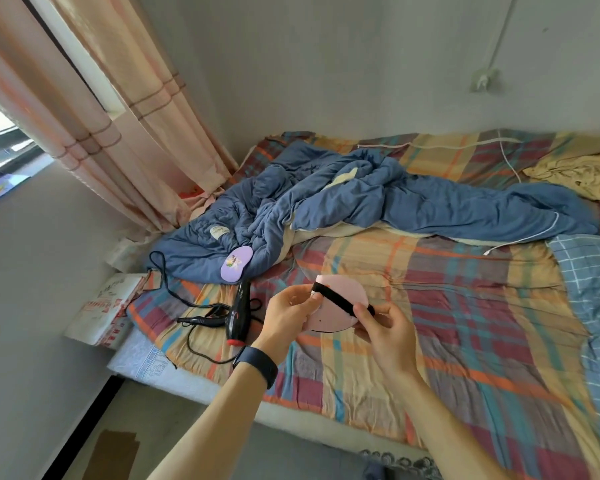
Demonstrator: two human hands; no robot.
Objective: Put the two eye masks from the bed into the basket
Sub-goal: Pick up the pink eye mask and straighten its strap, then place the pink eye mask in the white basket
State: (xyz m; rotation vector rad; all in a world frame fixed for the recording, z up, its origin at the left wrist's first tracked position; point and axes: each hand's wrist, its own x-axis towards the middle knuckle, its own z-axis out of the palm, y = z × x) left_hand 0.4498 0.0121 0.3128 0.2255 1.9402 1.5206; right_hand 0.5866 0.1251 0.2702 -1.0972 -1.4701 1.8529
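A pink eye mask (340, 306) with a black strap is held up over the plaid bed sheet (465, 306). My left hand (291, 313) grips its left end and my right hand (385, 327) pinches the black strap at its right end. A purple eye mask (236, 265) with a cartoon print lies on the edge of the blue quilt (361, 199), to the upper left of my hands. No basket is in view.
A black hair dryer (239, 313) with its tangled cord lies on the bed just left of my left hand. A yellow cloth (575, 174) sits at the far right, pink curtains (118, 126) hang at the left, and white boxes (104, 310) stand beside the bed.
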